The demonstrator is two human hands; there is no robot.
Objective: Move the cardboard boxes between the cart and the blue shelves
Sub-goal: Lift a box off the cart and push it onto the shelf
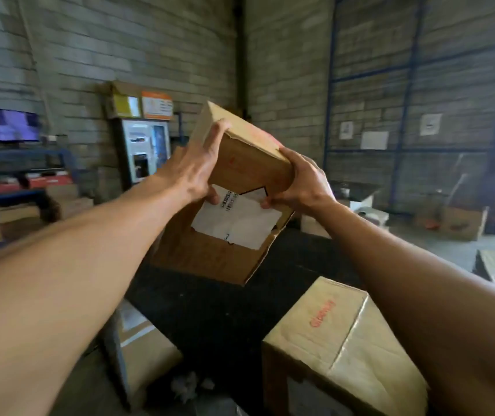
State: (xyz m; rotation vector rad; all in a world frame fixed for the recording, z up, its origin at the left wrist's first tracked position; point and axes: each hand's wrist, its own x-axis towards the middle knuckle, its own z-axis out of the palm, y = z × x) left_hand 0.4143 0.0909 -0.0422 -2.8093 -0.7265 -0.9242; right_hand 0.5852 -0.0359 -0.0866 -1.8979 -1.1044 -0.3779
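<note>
I am holding a tilted cardboard box (234, 187) up in the air between both hands, above the dark cart deck (210, 310). My left hand (193, 172) is lying flat with fingers spread along its left side, and my right hand (303, 181) is gripping its right edge, thumb on the white label (237, 220). Another taped box (339, 349) is sitting on the cart below, and the blue shelves (402, 115) are standing well apart at the right wall.

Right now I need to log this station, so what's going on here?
A person holds a tilted cardboard box with a white shipping label in the air, left hand on its left side, right hand on its right. Below, a box with red lettering and another box sit on a dark surface. Blue shelving stands at the back right.
</note>
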